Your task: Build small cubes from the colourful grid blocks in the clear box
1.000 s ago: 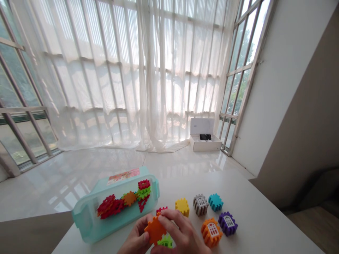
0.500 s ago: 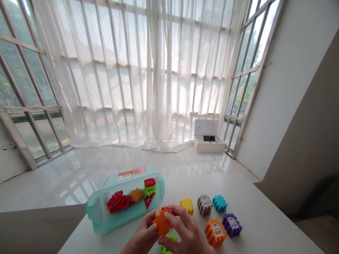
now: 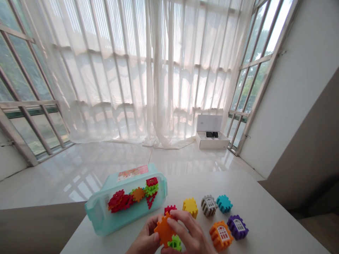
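Observation:
An orange notched building panel (image 3: 163, 231) is held between both hands at the front of the table. My left hand (image 3: 148, 235) is closed on its left edge, thumb on the near face. My right hand (image 3: 191, 234) grips the top and right side with its fingertips. Right under the panel a green notched piece with a window (image 3: 175, 243) shows, partly covered; whether it is joined to the panel I cannot tell. Just behind the hands is a red notched block (image 3: 170, 209), its lower part hidden. A yellow cube (image 3: 190, 207) stands beside it.
Right of the hands are a grey cube (image 3: 209, 205), a teal cube (image 3: 224, 203), an orange cube (image 3: 221, 235) and a purple cube (image 3: 237, 227). A mint plastic bin (image 3: 124, 223) at left holds loose red, green and orange pieces. An open white box (image 3: 214, 143) stands farther back.
The view has shifted a little, so things on the table sit slightly farther right. More of the red block and the green piece now shows around my hands. Both hands keep holding the orange panel.

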The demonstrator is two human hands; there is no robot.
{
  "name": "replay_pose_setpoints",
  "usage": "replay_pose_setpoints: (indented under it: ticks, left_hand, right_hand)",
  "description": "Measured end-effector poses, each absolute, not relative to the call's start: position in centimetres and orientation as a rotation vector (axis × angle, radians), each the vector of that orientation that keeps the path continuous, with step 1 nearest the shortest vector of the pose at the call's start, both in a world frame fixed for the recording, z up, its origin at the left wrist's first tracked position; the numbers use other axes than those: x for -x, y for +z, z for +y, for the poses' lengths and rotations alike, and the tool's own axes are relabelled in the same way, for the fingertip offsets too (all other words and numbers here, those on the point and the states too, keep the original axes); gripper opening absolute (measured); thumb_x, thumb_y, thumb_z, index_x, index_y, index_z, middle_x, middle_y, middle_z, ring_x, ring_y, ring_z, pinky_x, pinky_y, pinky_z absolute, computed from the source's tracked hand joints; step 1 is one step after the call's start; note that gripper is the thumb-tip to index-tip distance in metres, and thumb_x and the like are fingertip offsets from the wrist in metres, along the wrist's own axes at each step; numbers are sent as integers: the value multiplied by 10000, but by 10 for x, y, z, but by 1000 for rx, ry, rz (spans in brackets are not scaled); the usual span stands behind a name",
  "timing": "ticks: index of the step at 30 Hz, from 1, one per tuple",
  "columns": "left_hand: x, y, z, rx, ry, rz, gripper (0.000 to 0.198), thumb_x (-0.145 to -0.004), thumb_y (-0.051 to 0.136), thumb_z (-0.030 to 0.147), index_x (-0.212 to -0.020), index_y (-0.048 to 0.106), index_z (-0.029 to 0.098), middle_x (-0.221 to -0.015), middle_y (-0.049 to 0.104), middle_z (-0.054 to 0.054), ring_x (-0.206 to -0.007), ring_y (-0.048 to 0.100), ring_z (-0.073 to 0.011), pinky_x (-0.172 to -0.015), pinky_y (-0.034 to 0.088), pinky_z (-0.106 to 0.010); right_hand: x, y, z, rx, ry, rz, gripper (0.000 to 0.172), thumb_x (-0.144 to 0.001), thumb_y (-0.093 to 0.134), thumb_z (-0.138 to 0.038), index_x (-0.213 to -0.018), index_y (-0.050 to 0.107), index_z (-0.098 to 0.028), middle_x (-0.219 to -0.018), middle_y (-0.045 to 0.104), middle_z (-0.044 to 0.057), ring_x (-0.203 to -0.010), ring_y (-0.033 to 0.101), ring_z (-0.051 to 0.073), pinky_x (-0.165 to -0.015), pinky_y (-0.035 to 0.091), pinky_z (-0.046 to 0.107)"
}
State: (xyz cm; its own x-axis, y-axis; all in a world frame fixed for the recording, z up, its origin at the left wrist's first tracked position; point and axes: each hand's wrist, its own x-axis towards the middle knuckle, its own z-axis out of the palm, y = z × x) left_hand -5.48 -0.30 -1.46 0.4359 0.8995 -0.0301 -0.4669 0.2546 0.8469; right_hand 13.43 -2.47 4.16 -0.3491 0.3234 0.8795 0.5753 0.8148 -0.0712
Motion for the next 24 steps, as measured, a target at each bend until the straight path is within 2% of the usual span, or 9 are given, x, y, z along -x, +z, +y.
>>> replay_pose_setpoints:
  ticks: [7,13,18,21,24]
  left_hand:
    - [58,-18,-4,-814,996,585,584,-486,937,541,-909,726,197,-903,679,-49,-830,612,-204,-780,489,-324]
    - [56,-12,-3,-863,989,566,548,-591,895,531,-992,723,199,-916,680,-67,-851,620,-214,-805,488,-341]
    - [56,-14,0,-889,992,563,540,-613,879,538,-1004,712,205,-924,667,-48,-868,615,-204,-846,486,-344]
    - [55,-14,0,-862,1003,552,548,-621,886,511,-1035,700,205,-926,660,-41,-854,612,-187,-822,489,-323]
    - [52,-9,0,-864,1013,487,483,-656,870,505,-977,686,195,-900,649,-40,-827,608,-173,-754,491,-289]
  right_hand:
    - [-133,32,-25,719,-233,-1965,502,-949,560,-552,-1242,618,-148,-1087,734,169,-1029,732,259,-847,641,336]
    - [-134,31,-24,703,-149,-1997,477,-952,575,-486,-1283,572,-142,-1176,695,188,-1073,707,264,-879,630,358]
    - [-134,33,-26,739,-137,-2006,451,-957,577,-443,-1298,549,-149,-1184,684,184,-1089,697,270,-888,627,374]
    - [-133,35,-27,755,-91,-2006,450,-949,597,-447,-1292,549,-161,-1181,678,171,-1091,691,264,-909,618,376]
    - [-137,35,-31,794,-13,-1994,470,-923,646,-457,-1289,556,-175,-1200,662,158,-1116,675,260,-944,603,374]
